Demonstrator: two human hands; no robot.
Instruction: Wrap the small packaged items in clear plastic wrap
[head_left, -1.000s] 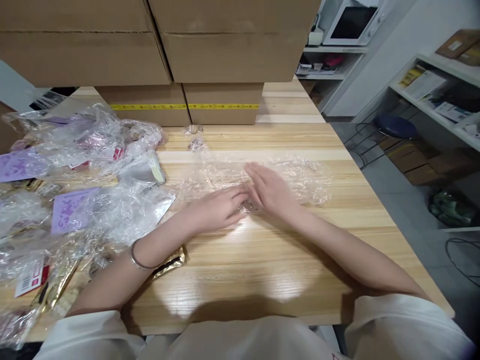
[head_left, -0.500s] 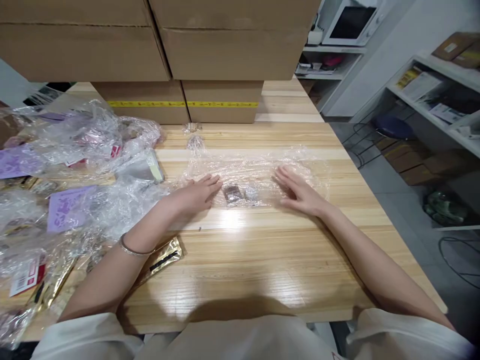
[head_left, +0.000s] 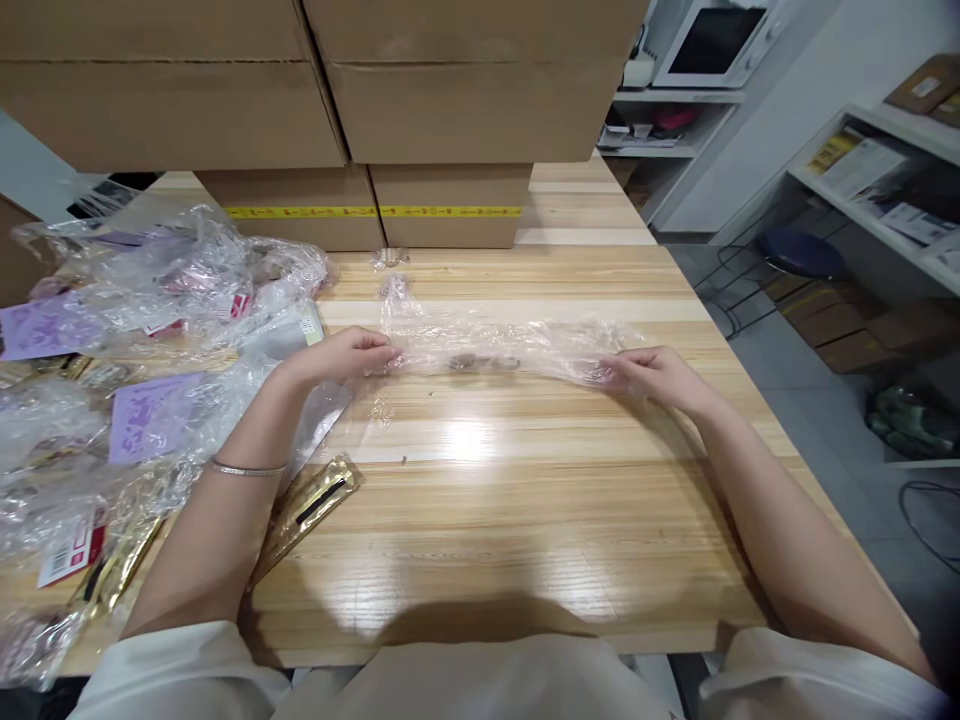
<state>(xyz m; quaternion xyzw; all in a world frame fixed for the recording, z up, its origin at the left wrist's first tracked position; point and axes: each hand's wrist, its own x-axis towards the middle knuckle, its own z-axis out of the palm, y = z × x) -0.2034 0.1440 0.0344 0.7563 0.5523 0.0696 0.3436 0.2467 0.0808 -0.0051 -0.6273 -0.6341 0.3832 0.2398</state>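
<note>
1. Your left hand (head_left: pixel 341 355) pinches the clear plastic (head_left: pixel 540 340) near its left end; your right hand (head_left: pixel 664 378) grips its right end.
2. The plastic spans the middle of the table (head_left: pixel 525 510), small dark items (head_left: pixel 466 361) showing through its near edge.
3. To the left, crumpled clear bags (head_left: pixel 191 275) surround purple cards (head_left: pixel 139 425).
4. Far side: cardboard boxes (head_left: pixel 172 115), contents hidden.

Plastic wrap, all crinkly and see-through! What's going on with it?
A person is holding the clear plastic wrap by its near edge, with the left hand at one end and the right hand at the other. Between them is a small dark thing, too unclear to name. Plastic packaging is heaped on the left.
</note>
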